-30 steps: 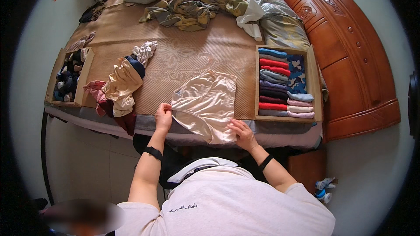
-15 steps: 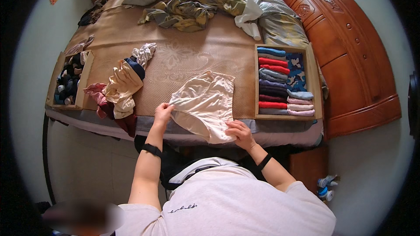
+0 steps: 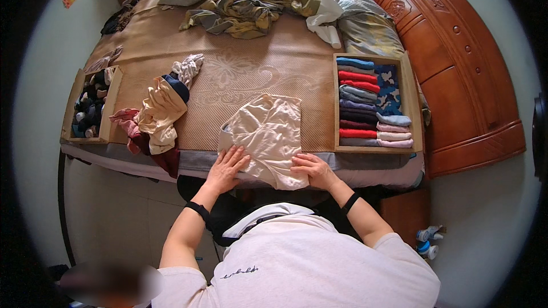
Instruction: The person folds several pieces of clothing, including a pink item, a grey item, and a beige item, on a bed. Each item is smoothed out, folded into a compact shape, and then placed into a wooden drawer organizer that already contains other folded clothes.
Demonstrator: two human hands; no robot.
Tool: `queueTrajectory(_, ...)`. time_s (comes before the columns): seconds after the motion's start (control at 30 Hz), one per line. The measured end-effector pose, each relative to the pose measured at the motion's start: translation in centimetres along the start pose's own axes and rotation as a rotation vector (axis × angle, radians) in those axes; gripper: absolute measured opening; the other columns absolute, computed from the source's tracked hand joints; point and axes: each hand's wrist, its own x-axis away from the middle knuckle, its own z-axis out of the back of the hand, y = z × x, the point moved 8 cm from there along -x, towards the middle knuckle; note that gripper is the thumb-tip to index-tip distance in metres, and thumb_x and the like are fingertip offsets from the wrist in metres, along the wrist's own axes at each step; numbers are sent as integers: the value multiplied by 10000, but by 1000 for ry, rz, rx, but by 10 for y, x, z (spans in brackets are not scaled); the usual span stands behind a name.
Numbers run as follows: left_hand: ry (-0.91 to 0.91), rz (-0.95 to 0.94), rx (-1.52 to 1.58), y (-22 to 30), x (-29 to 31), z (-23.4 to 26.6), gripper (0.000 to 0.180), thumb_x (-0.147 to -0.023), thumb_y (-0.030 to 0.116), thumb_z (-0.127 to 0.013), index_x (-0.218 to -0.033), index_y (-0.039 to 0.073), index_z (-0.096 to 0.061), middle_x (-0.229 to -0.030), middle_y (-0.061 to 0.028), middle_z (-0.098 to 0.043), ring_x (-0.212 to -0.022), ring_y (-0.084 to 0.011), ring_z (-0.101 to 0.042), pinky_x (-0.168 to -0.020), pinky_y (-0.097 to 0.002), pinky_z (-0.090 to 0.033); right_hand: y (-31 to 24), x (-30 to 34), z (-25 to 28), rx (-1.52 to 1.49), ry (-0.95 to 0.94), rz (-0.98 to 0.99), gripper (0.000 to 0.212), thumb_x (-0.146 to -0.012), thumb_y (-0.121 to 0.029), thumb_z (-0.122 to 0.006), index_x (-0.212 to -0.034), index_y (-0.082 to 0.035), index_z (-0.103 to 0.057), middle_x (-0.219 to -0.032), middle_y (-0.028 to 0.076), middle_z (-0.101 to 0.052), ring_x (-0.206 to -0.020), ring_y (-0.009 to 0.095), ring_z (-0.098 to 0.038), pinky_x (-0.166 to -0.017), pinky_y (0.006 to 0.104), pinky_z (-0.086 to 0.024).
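A pair of cream underpants [image 3: 268,128] lies in front of me at the near edge of the bed, its left part folded over toward the middle. My left hand [image 3: 227,168] rests flat on its lower left side, fingers spread on the cloth. On the lower right edge lies my right hand [image 3: 315,170], fingers stretched over the fabric; its thumb is hard to make out. The lowest part of the underpants hangs slightly past the mattress edge.
To the right, a shallow wooden drawer [image 3: 416,108] holds rows of folded clothes. At left sit a heap of crumpled clothes [image 3: 162,108] and another wooden drawer [image 3: 108,111] with dark balled items. Farther back are a rumpled blanket [image 3: 251,11] and pillows. A carved wooden headboard [image 3: 456,68] borders the right.
My left hand has let go of the left edge and now lies flat farther right on the cloth. The underpants' left side has been folded inward. My right hand has barely moved.
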Motion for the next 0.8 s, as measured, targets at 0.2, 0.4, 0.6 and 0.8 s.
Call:
queueTrajectory(0.2, 156, -27, 240, -23, -4, 6, 624, -695, 277, -811, -1272, 194, -589, -1448, -22, -476, -1347, -232, -418, -1136, -436, -294, 91, 14, -39, -956, 98, -680, 184, -871, -56, -661, -1051, -49, -698, -1041, 59, -718, -999, 167, -655, -862, 285, -514)
queueTrajectory(0.4, 183, 218, 844, -67, -27, 1, 259, -817, 273, -723, -990, 80, -709, -1131, -48, -704, -1079, -252, -614, -897, -359, -492, 125, -14, -44, -782, 322, -906, 301, -948, -313, -627, -955, -12, -634, -759, 6, -618, -676, 125, -543, -620, 321, -461)
queueTrajectory(0.6, 427, 397, 733, -70, -10, 2, 190, -898, 240, -646, -905, 50, -637, -765, -148, -662, -751, -327, -654, -674, -410, -501, 94, -26, -24, -423, 472, -868, 303, -945, -325, -591, -925, -23, -579, -778, 152, -636, -699, 269, -606, -671, 391, -475)
queueTrajectory(0.8, 422, 430, 483, -54, 5, 7, 247, -894, 313, -652, -833, 74, -643, -681, -90, -652, -659, -284, -654, -651, -394, -491, 96, -23, -36, -236, 258, -918, 350, -972, -403, -519, -1001, -59, -575, -869, 199, -661, -821, 394, -640, -718, 464, -480)
